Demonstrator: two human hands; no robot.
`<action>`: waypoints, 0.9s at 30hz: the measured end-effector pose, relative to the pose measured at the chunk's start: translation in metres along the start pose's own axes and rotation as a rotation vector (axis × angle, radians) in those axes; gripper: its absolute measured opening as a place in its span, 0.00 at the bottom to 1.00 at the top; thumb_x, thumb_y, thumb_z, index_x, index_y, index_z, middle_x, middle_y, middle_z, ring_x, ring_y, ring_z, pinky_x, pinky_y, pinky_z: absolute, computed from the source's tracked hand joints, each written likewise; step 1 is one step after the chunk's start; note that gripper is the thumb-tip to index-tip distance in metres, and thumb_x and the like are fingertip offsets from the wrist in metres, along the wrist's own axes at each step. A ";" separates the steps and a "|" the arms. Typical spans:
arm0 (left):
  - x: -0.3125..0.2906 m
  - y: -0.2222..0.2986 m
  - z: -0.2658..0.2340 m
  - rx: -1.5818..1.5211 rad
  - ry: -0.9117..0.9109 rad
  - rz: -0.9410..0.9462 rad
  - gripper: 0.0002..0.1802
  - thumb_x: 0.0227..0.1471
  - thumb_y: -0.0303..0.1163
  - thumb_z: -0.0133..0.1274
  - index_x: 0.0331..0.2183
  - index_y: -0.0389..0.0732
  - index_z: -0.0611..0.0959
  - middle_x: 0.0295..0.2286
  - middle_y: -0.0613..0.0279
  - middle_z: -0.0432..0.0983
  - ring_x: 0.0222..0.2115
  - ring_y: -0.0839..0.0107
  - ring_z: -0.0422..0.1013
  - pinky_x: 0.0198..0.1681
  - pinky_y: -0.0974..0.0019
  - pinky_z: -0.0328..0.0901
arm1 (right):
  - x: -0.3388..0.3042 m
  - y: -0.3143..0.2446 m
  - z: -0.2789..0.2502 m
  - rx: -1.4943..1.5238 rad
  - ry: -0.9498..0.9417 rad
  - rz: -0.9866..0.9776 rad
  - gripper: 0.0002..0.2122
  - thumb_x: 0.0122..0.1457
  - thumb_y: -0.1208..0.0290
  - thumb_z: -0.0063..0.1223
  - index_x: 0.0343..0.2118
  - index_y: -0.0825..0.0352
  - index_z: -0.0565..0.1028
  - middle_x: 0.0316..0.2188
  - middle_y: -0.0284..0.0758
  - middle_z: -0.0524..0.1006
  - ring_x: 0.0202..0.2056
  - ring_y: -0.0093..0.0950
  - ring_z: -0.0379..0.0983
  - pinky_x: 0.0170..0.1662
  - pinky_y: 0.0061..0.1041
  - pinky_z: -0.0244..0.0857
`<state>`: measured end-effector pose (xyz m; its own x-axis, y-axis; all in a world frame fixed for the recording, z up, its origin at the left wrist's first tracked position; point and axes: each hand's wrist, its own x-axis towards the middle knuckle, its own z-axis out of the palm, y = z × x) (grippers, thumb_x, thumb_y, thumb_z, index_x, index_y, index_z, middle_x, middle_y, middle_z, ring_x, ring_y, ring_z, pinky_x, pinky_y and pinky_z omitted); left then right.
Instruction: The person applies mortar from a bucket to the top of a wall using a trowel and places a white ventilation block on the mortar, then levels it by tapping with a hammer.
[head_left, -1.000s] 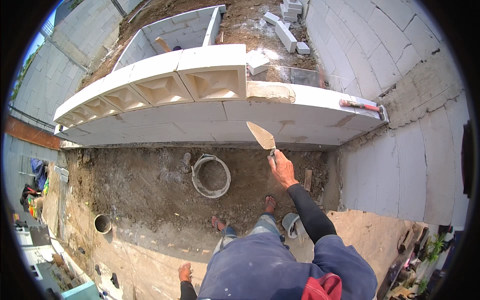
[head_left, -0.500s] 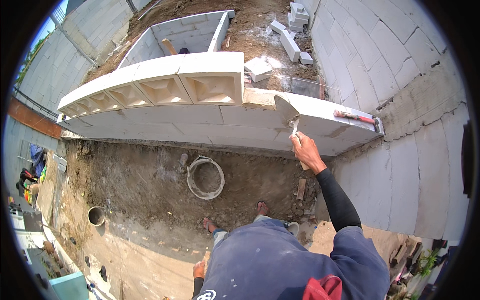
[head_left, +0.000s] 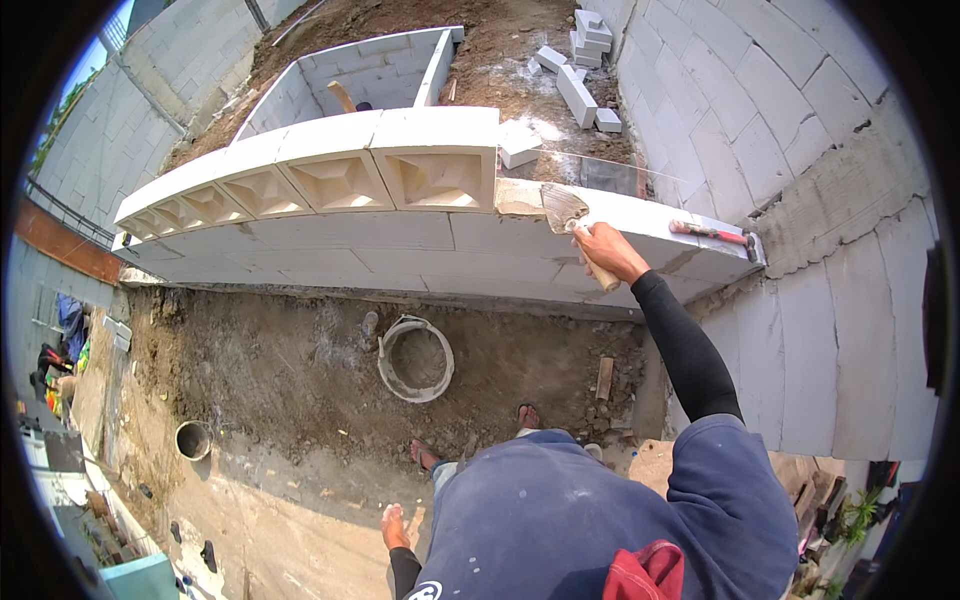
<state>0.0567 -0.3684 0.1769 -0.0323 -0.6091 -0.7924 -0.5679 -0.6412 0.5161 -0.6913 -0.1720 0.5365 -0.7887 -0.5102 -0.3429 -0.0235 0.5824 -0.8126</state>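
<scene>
Recessed blocks (head_left: 330, 183) stand only partway along wall (head_left: 380, 236), mortar (head_left: 519, 199) beside the last; right hand (head_left: 612, 252), grip closed on trowel (head_left: 563, 205); left hand (head_left: 394, 525), grip can't tell.

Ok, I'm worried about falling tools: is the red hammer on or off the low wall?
On: the hammer lies along the wall's top, while the right hand grips a trowel.

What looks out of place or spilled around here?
Beyond the low wall, several pale blocks lie askew, unlike the neater stack behind them. A white patch, perhaps spilled powder, marks the soil nearby. Also, a hammer rests unheld atop the wall's right end.
</scene>
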 end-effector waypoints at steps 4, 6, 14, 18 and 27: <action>-0.057 0.025 0.010 0.190 -0.077 -0.020 0.30 0.57 0.49 0.56 0.57 0.43 0.74 0.51 0.59 0.73 0.50 0.59 0.70 0.47 0.54 0.68 | 0.001 0.006 0.007 0.215 0.023 0.029 0.20 0.67 0.57 0.43 0.36 0.73 0.74 0.21 0.33 0.74 0.17 0.23 0.73 0.22 0.24 0.71; -0.050 0.011 -0.010 0.297 -0.147 -0.051 0.32 0.57 0.49 0.57 0.56 0.39 0.74 0.50 0.56 0.74 0.48 0.58 0.70 0.44 0.53 0.71 | 0.023 -0.005 0.033 0.313 -0.024 -0.006 0.18 0.67 0.59 0.43 0.35 0.74 0.73 0.21 0.35 0.74 0.18 0.26 0.74 0.22 0.26 0.71; -0.035 0.036 -0.062 0.212 -0.061 -0.169 0.36 0.57 0.50 0.56 0.63 0.50 0.66 0.55 0.60 0.68 0.47 0.52 0.70 0.42 0.37 0.66 | 0.028 -0.025 0.053 0.262 0.038 0.095 0.19 0.66 0.57 0.44 0.36 0.73 0.75 0.20 0.35 0.75 0.17 0.26 0.74 0.20 0.26 0.71; -0.005 0.075 -0.104 0.202 -0.063 -0.226 0.37 0.56 0.51 0.57 0.63 0.54 0.66 0.56 0.63 0.67 0.46 0.50 0.70 0.43 0.37 0.64 | 0.015 -0.018 0.062 0.250 0.131 -0.025 0.21 0.66 0.56 0.44 0.35 0.75 0.74 0.21 0.37 0.75 0.17 0.27 0.75 0.20 0.26 0.71; 0.126 0.243 -0.169 0.319 0.056 -0.033 0.35 0.53 0.55 0.56 0.60 0.59 0.69 0.55 0.65 0.69 0.48 0.53 0.70 0.41 0.42 0.64 | 0.014 -0.032 0.021 0.097 0.187 0.195 0.23 0.67 0.55 0.44 0.36 0.76 0.77 0.21 0.35 0.76 0.17 0.24 0.75 0.20 0.24 0.71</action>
<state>0.0536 -0.6795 0.2575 0.0312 -0.6209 -0.7833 -0.7975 -0.4878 0.3549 -0.6886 -0.2113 0.5479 -0.8723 -0.2638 -0.4117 0.1915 0.5903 -0.7841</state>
